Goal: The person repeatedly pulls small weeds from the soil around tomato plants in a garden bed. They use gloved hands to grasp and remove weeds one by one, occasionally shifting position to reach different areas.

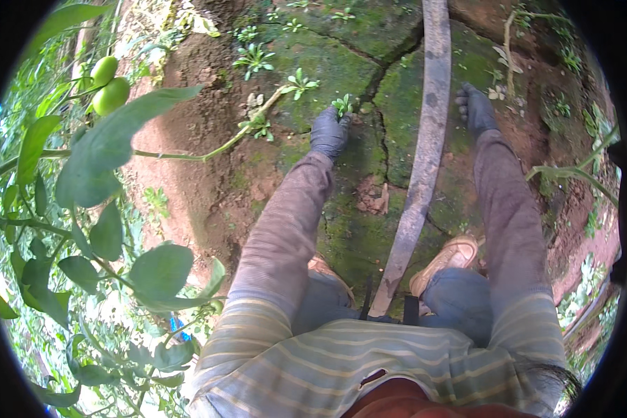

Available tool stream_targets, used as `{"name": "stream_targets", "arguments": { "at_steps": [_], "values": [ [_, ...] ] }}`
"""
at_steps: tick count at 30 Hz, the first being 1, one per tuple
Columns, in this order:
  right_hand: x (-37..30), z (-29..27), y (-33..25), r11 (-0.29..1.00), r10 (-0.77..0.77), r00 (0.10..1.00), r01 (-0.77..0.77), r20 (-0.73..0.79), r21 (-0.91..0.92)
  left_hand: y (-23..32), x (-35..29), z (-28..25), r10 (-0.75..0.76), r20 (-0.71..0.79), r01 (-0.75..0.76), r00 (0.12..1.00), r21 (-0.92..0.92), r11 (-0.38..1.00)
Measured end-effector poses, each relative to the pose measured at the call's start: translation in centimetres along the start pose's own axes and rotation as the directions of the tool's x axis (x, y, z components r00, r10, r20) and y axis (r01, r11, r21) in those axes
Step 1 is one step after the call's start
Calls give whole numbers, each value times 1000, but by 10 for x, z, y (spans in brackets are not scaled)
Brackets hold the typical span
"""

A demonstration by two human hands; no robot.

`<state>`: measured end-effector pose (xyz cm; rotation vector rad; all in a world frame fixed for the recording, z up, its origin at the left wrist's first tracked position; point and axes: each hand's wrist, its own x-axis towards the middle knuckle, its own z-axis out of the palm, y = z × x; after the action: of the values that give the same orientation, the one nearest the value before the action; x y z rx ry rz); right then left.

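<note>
My left hand (pixel 329 134), in a dark grey glove, reaches down to the mossy soil. Its fingers are closed around a small green weed (pixel 342 104), whose leaves stick out past the fingertips. My right hand (pixel 478 111), gloved alike, hovers over the ground to the right of a long flat grey strip (pixel 430 118). The fingers of this hand are curled in, and nothing shows between them. The strip runs from between my feet to the far edge, apart from both hands.
Several small weeds (pixel 254 60) grow on the cracked, mossy ground (pixel 341 66). At the left, a tomato plant with green tomatoes (pixel 111 95) and broad leaves (pixel 104 150) leans in. A bare stem (pixel 216 152) crosses the soil toward my left hand. Another stem (pixel 571 171) juts in from the right.
</note>
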<state>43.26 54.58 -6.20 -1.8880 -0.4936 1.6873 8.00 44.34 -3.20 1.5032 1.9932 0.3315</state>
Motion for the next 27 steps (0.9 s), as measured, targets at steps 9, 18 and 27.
{"name": "stream_targets", "arguments": {
  "at_steps": [9, 18, 27],
  "values": [
    [1, 4, -8, 997, 82, 996, -82, -33, -8, -113, -22, -114, -336, -178, 326, 925, -86, 942],
    [1, 2, -7, 997, 75, 997, -76, -24, -8, -116, 1, -107, -450, -278, 494, 849, 109, 863],
    [2, 2, -7, 997, 79, 996, -80, -36, -14, -130, -8, -86, -323, -377, 331, 868, -45, 943]
  ]
}}
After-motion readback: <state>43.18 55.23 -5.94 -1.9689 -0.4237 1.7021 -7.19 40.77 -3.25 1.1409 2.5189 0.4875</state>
